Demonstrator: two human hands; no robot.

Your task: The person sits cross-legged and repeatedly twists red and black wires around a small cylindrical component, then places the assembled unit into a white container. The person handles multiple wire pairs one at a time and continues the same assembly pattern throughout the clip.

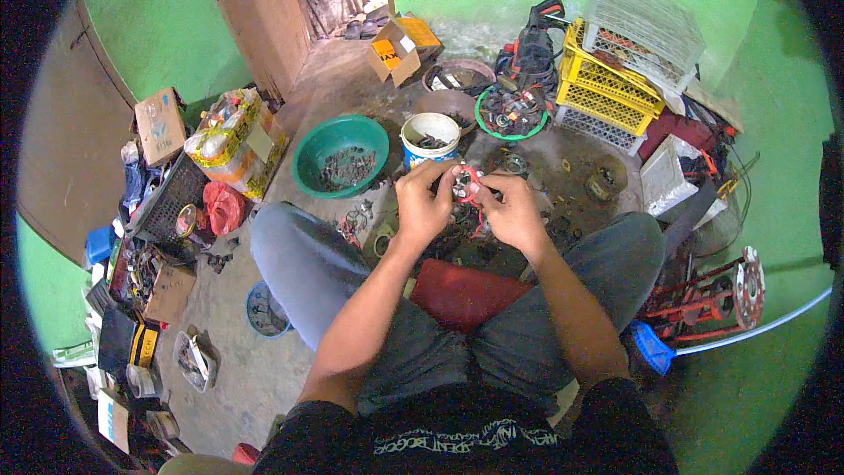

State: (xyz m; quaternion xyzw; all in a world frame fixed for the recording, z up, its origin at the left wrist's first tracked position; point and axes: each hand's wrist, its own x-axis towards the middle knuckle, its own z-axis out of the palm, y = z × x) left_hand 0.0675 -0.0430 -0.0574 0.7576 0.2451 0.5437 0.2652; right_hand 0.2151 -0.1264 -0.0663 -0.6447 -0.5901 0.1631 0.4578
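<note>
My left hand (425, 203) and my right hand (512, 211) meet in front of my knees. Between their fingertips is a small red ring-shaped part (472, 178) with whitish and dark bits in it; its exact kind I cannot make out. Fingers of both hands are closed on its edges. A red strip or wire (480, 227) hangs just below it. Right behind my left hand stands a white bucket (429, 128) with dark pieces inside. Farther left sits a green basin (308, 158) holding many small dark metal pieces.
Scattered parts lie on the floor beyond my legs. A green-rimmed basket (512, 135) of parts, stacked yellow crates (607, 79) and an orange cardboard box (394, 54) stand farther back. Boxes and a dark crate (167, 211) line the left; a blue brush (652, 350) leans at right.
</note>
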